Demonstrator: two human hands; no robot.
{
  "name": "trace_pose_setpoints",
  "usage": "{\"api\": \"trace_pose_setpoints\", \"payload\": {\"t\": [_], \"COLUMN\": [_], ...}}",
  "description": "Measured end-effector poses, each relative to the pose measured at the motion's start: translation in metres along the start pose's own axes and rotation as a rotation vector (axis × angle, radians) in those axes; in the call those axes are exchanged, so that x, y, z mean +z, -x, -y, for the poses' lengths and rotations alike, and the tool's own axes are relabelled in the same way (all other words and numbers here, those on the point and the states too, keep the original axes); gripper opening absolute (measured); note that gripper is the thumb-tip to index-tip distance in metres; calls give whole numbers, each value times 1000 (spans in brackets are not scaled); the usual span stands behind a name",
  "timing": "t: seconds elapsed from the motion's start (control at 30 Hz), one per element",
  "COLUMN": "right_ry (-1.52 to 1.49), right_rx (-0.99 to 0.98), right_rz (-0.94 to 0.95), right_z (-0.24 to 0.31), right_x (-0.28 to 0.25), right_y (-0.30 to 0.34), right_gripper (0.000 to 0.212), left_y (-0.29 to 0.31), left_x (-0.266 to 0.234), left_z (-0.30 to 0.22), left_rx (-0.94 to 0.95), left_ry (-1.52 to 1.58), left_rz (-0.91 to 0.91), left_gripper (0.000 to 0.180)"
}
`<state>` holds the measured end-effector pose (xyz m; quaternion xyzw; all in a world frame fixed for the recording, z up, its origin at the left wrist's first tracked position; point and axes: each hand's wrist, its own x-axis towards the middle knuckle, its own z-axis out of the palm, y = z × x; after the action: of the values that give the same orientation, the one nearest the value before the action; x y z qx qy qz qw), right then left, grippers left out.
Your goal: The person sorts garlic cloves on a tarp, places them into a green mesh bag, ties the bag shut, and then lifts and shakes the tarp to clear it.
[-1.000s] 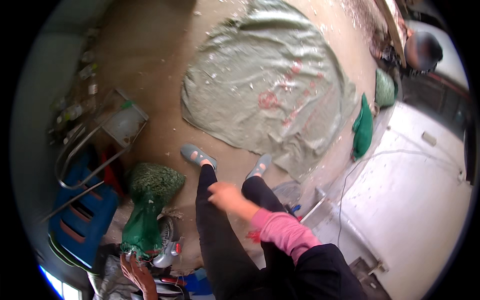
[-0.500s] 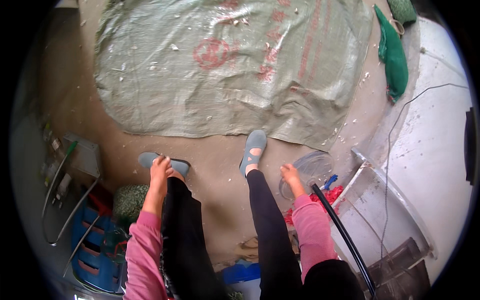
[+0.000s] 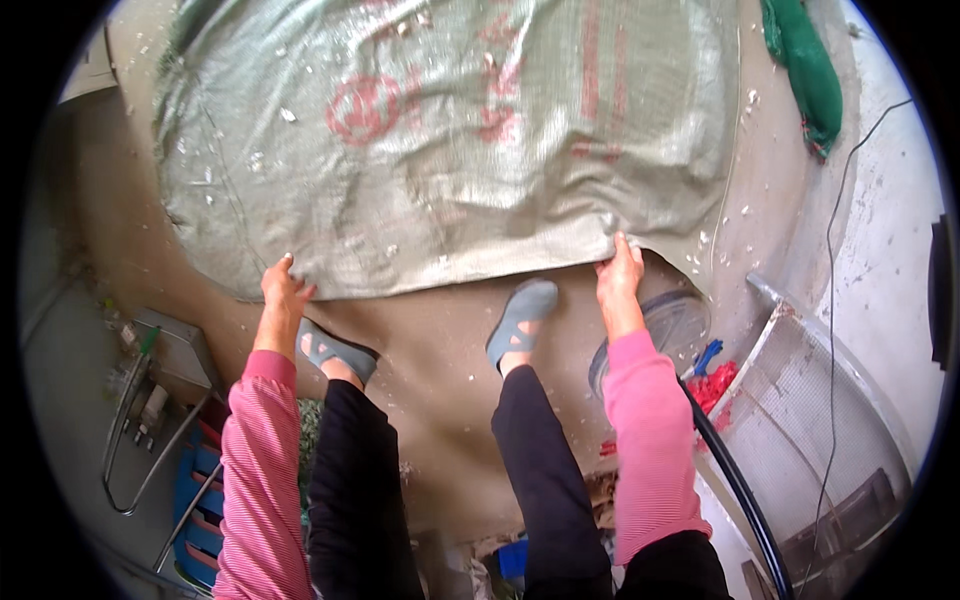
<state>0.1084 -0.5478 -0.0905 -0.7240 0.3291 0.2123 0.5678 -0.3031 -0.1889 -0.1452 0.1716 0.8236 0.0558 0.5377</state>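
Woven plastic, by its look, is what the right hand point(image 3: 619, 272) pinches at one o'clock: the near edge of the grey-green sheet point(image 3: 450, 190). At eleven, the left hand point(image 3: 284, 284) meets that edge; I can't tell whether it grips. The sheet spreads across twelve, probably light, limp and slippery, best held by its rim, hands well apart. A green sack point(image 3: 812, 95) lies at two.

Both arms point(image 3: 655, 450) reach forward and down, well apart — the left hand point(image 3: 284, 288) with fingers partly bent, the right hand point(image 3: 620, 272) pinching thumb to fingers — the parted legs point(image 3: 540, 450) between them.
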Motion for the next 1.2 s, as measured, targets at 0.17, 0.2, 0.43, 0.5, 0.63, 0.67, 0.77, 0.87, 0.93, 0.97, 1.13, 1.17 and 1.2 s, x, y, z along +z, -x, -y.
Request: {"api": "trace_pose_setpoints", "payload": {"t": [0.17,0.2,0.43,0.5,0.63,0.67,0.77,0.87,0.93,0.97,1.13,1.17,1.2], "right_ry": [131,301,1625,2397,1278,1234,998,1122,1230,1284,1117,1065,1006], "right_rx": [29,12,164,-118,-793,-853,-858,-1103,-1243,-1265,-1206,-1148,-1090], "right_rz": [156,124,376,881,779,736,666,702,751,781,881,769,669], "right_z": [66,67,55,90,86,88,91,74,62,59,72,82,98], "right_x": [-34,-52,-83,-23,113,155,249,276,282,281,281,287,295], "right_y": [68,73,64,72,62,62,51,23,4,2,-7,-12,-22], "right_gripper": [15,14,28,34,27,26,30,29,27,26,18,18,17], "left_y": [75,103,88,78,96,105,122,135,135,136,106,105,104], "left_x": [22,35,32,14,46,70,167,253,289,306,319,320,318], "left_z": [9,-3,23,33,-11,-30,-86,-137,-152,-156,-145,-145,-146], "left_rx": [1057,946,1041,986,1186,1233,1386,1400,1412,1413,1591,1604,1615], "left_ry": [-1117,-1321,-1612,-1657,-1183,-1017,-788,-845,-1010,-1090,-1082,-1082,-1085], "left_rz": [-245,-86,110,149,245,246,282,236,168,136,96,110,113], "left_gripper": [93,94,67,65,34,25,34,44,44,44,20,19,19]}}
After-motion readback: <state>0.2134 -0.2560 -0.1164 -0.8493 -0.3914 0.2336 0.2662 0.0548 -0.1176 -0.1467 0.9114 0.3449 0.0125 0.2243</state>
